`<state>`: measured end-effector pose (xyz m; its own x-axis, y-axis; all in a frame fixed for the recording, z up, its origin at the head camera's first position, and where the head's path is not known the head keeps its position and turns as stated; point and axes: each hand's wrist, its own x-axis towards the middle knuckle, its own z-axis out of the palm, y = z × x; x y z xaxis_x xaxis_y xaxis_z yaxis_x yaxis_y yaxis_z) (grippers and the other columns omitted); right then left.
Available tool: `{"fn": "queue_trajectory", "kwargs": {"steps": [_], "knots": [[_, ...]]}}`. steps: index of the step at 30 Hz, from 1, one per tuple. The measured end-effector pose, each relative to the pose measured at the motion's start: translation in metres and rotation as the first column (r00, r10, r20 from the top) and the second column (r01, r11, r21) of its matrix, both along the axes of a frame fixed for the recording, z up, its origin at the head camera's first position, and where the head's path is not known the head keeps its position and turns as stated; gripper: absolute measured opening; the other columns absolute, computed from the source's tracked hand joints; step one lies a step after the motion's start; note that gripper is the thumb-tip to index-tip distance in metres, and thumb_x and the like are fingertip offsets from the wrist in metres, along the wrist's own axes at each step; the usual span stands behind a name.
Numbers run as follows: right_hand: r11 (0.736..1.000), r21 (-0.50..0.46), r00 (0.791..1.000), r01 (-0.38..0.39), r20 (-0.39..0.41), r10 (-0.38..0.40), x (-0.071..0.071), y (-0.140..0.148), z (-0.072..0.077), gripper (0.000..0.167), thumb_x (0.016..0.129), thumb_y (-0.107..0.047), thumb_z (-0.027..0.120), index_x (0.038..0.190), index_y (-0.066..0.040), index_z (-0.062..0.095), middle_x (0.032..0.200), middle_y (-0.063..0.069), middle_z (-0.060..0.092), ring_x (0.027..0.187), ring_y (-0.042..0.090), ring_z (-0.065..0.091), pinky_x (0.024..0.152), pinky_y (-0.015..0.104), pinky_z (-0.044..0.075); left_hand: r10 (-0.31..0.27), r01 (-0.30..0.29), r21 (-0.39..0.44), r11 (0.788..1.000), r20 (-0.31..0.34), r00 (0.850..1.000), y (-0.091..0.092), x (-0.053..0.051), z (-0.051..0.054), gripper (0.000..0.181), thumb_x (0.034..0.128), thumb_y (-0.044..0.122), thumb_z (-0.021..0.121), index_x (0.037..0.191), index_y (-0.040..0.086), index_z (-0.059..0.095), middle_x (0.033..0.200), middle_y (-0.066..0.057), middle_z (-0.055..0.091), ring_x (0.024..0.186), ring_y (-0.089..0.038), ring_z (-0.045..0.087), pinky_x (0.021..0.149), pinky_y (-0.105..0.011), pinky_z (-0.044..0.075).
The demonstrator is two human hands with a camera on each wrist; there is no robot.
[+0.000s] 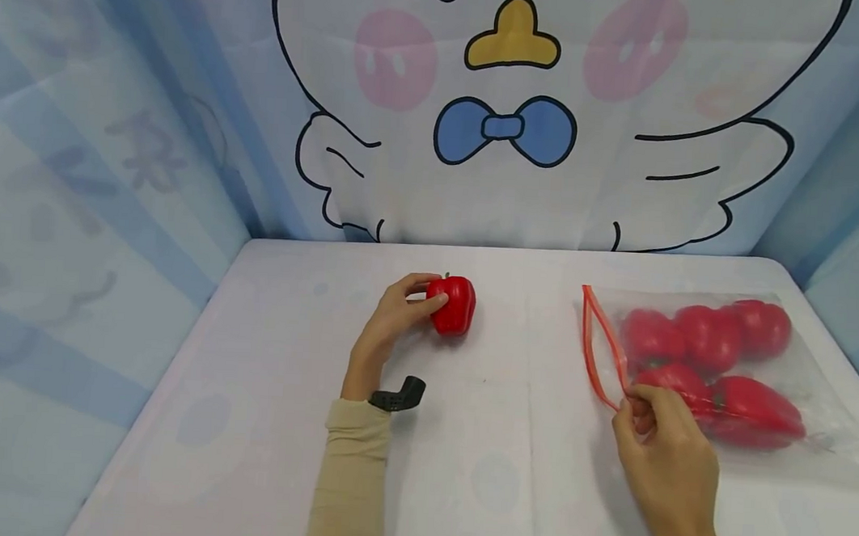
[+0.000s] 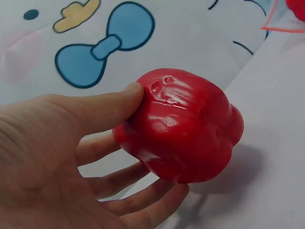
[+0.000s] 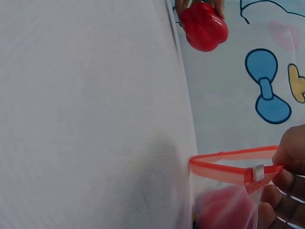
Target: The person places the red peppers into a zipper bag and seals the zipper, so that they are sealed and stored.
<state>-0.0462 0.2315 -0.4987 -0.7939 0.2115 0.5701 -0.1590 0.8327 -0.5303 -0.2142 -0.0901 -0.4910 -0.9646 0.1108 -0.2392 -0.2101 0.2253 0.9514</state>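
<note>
A glossy red bell pepper (image 1: pixel 453 306) is held by my left hand (image 1: pixel 395 315), thumb on one side and fingers behind; the left wrist view shows the pepper (image 2: pixel 186 126) close up. Over on the right, my right hand (image 1: pixel 670 459) pinches the orange-red rim of a clear zip bag (image 1: pixel 604 342). In the right wrist view the bag's rim (image 3: pixel 219 171) stands spread apart, with a slider near the thumb. Several red vegetables (image 1: pixel 710 339) lie inside the bag, seen through its plastic. Part of the bag's near edge is hidden behind my right hand.
The white table (image 1: pixel 494 433) extends between both hands. Behind it hangs a curtain (image 1: pixel 499 199) with a cartoon print, and more patterned cloth (image 1: pixel 74 241) hangs along the left. A black strap device (image 1: pixel 399 394) sits on my left wrist.
</note>
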Motion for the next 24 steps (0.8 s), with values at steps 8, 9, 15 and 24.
{"fn": "queue_trajectory", "kwargs": {"steps": [8,9,15,24], "knots": [[1.000,-0.011,1.000,-0.011,-0.023,0.011,-0.001,0.000,-0.001,0.019,0.082,0.001,0.072,0.101,-0.002,0.074,0.083,0.004,0.068,0.073,-0.008,0.045,0.063,0.007,0.039,-0.094,0.095,0.017,0.995,-0.020,0.995,0.026,0.004,0.002,0.051,0.0967,0.028,0.073,0.144,0.018,0.059,0.153,-0.010,0.053,0.136,-0.035,0.056,0.104,-0.046,0.058],[1.000,-0.011,1.000,-0.010,-0.024,0.009,-0.001,0.000,-0.001,0.019,0.082,0.001,0.072,0.101,-0.002,0.074,0.083,0.004,0.068,0.074,-0.009,0.045,0.063,0.007,0.039,-0.108,0.108,0.023,0.994,-0.024,0.994,0.029,0.004,0.002,0.050,0.0969,0.029,0.073,0.144,0.017,0.059,0.152,-0.011,0.053,0.135,-0.035,0.056,0.103,-0.045,0.058],[1.000,-0.013,1.000,-0.005,-0.014,0.005,-0.001,0.000,-0.001,0.019,0.082,0.001,0.071,0.101,-0.003,0.074,0.082,0.003,0.068,0.074,-0.010,0.044,0.063,0.008,0.039,-0.183,0.184,0.033,0.982,-0.020,0.983,0.055,0.010,0.003,0.050,0.0976,0.031,0.072,0.143,0.016,0.059,0.150,-0.011,0.055,0.132,-0.032,0.057,0.098,-0.042,0.060],[1.000,-0.009,1.000,-0.007,-0.021,0.006,-0.001,0.001,-0.003,0.019,0.082,0.000,0.072,0.100,-0.003,0.074,0.082,0.003,0.068,0.074,-0.012,0.043,0.063,0.008,0.039,-0.296,0.296,0.005,0.955,-0.024,0.955,0.098,0.022,0.008,0.050,0.0966,0.031,0.073,0.142,0.014,0.060,0.143,-0.008,0.060,0.122,-0.024,0.064,0.092,-0.040,0.063]]}}
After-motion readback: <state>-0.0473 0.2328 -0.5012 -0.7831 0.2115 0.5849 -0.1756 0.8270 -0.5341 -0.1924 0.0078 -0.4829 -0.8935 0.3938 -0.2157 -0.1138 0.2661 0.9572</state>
